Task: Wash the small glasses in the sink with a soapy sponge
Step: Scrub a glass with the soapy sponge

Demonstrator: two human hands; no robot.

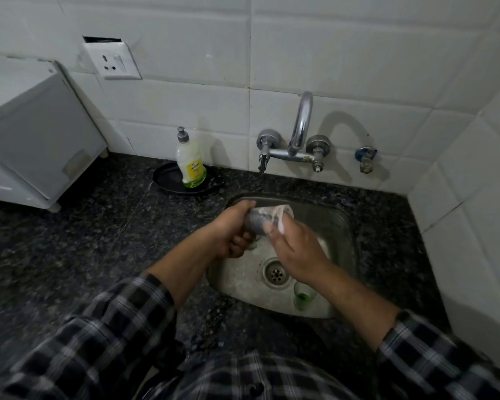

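Observation:
Over the steel sink [344,226], my left hand [231,229] grips a small glass [260,222] lying sideways, its mouth pointing right and coated in white foam. My right hand [295,249] is closed at the glass's rim on a pale soapy sponge [282,223], most of which is hidden by my fingers. A second small glass with a green base [300,295] stands in the sink's near right corner, partly behind my right wrist. Another greenish glass [254,243] peeks out below my left hand.
A chrome wall tap [299,131] arches above the sink's back edge. A dish soap bottle [189,163] stands in a black dish [168,180] on the dark granite counter [84,241]. A white appliance [32,134] fills the left. Tiled walls close the back and right.

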